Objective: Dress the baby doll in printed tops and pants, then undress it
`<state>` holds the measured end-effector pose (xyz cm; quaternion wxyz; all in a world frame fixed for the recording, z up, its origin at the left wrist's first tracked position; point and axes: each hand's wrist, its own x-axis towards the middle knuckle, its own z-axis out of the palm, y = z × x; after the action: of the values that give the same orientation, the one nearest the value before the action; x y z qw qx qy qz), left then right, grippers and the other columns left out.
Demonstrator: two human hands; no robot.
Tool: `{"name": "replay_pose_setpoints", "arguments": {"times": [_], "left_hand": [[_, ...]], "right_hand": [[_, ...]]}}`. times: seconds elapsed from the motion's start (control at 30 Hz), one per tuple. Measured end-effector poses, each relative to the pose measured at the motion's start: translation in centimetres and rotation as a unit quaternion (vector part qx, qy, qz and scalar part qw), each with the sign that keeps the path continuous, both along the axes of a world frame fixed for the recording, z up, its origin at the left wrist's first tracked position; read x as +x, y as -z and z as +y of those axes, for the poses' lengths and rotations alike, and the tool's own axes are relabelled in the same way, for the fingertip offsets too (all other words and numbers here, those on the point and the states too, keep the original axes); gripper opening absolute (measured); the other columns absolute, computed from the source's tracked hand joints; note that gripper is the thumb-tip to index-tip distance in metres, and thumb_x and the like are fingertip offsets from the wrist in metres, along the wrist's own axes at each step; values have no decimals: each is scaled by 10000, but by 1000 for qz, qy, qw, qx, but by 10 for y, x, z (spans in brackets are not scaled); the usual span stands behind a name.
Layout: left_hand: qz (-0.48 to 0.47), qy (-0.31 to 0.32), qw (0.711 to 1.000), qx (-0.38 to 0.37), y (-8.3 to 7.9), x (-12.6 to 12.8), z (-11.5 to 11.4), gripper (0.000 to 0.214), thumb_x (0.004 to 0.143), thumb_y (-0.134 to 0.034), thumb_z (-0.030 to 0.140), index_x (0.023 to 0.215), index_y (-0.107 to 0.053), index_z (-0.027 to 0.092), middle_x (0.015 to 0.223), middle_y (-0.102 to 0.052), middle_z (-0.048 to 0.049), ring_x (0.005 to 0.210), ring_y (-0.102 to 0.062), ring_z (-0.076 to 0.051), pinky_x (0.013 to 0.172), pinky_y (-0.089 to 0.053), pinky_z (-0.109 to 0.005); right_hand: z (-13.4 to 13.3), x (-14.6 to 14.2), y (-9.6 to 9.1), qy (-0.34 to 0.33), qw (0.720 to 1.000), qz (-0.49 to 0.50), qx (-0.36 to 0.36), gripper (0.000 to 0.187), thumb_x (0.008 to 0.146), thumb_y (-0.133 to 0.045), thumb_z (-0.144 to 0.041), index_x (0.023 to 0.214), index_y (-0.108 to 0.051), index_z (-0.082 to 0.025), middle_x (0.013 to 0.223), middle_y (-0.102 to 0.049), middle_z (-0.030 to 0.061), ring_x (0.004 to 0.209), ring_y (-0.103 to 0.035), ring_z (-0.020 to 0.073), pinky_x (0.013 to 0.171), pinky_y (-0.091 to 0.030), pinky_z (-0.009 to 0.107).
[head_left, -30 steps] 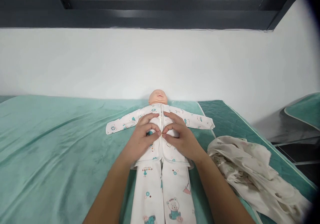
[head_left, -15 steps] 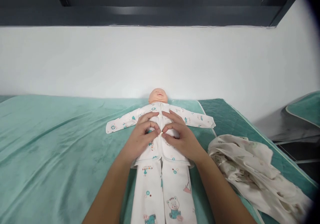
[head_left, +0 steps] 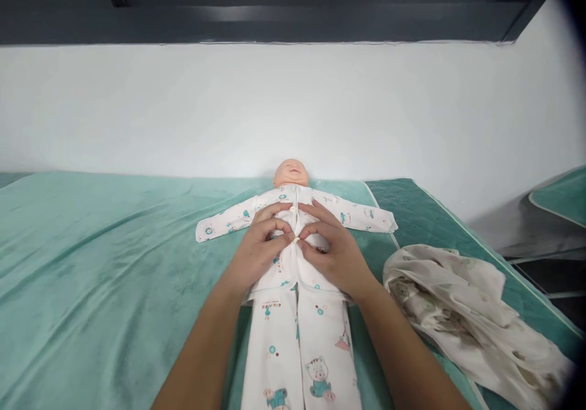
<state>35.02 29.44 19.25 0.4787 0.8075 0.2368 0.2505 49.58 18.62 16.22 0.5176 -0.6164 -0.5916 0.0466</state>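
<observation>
A baby doll (head_left: 291,172) lies on its back, its head by the wall, wearing a white printed jacket (head_left: 315,285) and matching trousers (head_left: 273,330). Both sleeves are stretched out sideways. At the middle of the jacket front, my left hand (head_left: 265,242) pinches the placket edge with thumb and forefinger. Facing it, my right hand (head_left: 327,242) pinches the other side, the fingertips almost meeting at a small pale button (head_left: 295,239). Another button (head_left: 293,209) shows just above, between my outstretched fingers. Whether the pinched button is through its hole cannot be made out.
A crumpled white printed cloth (head_left: 462,312) lies to the right, over the edge of the green bedspread (head_left: 114,276) and a darker quilted cover (head_left: 407,199). The white wall (head_left: 274,105) rises behind the doll's head, under a dark window frame (head_left: 293,19).
My hands stay at the same button, with the fingertips shifted slightly upward and the jacket's lower front pulled up a little. The view has moved slightly.
</observation>
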Motion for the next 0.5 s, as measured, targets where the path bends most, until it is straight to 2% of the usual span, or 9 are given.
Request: {"name": "replay_pose_setpoints", "arguments": {"times": [0.27,0.5], "left_hand": [[31,34,999,29,-2,-6,3,113,857,-606,367,829,-638,263,1503,-394,54,1399,-334,-258,937,-462,-362],[16,45,998,44,2,-6,6,145,875,-600,377,807,-635,253,1496,-403,41,1414,-310,-249,1028,-403,-374]], "right_hand": [[-1,1,2,-7,999,39,6,64,807,-640,-185,834,-650,-242,1414,-526,11,1426,-328,243,1166,-303,463],[-2,4,0,-36,997,63,-4,34,838,-663,-234,835,-676,-266,1424,-512,-20,1431,-304,227,1174,-283,463]]}}
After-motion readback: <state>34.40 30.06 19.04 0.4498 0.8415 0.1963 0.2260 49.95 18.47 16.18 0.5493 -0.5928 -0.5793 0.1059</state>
